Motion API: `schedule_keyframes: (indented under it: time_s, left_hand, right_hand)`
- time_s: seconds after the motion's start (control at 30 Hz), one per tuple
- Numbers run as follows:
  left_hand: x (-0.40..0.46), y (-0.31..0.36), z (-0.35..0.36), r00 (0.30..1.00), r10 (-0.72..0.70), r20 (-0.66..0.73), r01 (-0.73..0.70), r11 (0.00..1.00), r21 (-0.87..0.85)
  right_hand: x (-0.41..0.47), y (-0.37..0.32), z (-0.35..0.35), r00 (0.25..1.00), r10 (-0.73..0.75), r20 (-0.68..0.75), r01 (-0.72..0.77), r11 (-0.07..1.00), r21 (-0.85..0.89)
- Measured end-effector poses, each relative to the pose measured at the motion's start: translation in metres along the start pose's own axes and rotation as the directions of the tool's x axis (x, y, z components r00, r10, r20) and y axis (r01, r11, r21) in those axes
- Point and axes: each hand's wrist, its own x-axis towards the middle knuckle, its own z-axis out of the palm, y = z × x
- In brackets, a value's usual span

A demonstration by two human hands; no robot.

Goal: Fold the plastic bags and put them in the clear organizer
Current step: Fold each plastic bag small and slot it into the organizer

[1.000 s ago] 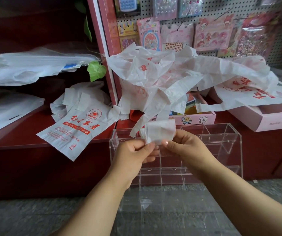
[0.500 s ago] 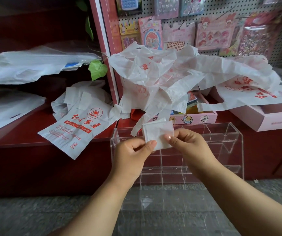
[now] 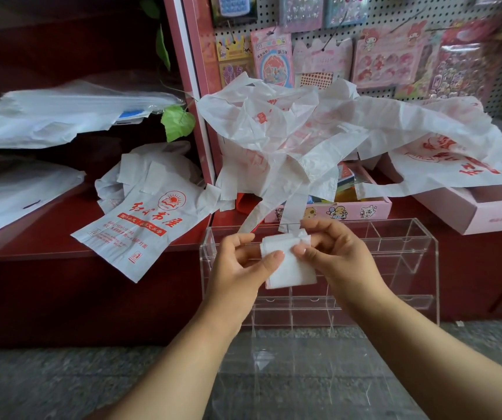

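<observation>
White folded bag (image 3: pixel 289 265) at frame centre.
We note left hand (image 3: pixel 237 268) and right hand (image 3: pixel 331 253) both pinching it before the clear organizer (image 3: pixel 410 253).

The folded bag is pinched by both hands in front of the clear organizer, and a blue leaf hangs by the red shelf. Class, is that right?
Not quite. The head view shows the leaf is green. The rest holds: left hand and right hand pinch the folded bag before the clear organizer, by the red shelf.
</observation>
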Motion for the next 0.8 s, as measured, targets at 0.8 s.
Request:
schedule_keyframes:
  time_s: [0.8]
  left_hand:
    - [0.126,0.038,-0.092,0.978,0.207,0.028,-0.173,0.729,0.663]
  right_hand:
    - [0.131,0.019,0.080,0.973,-0.151,0.177,0.232,0.597,-0.768]
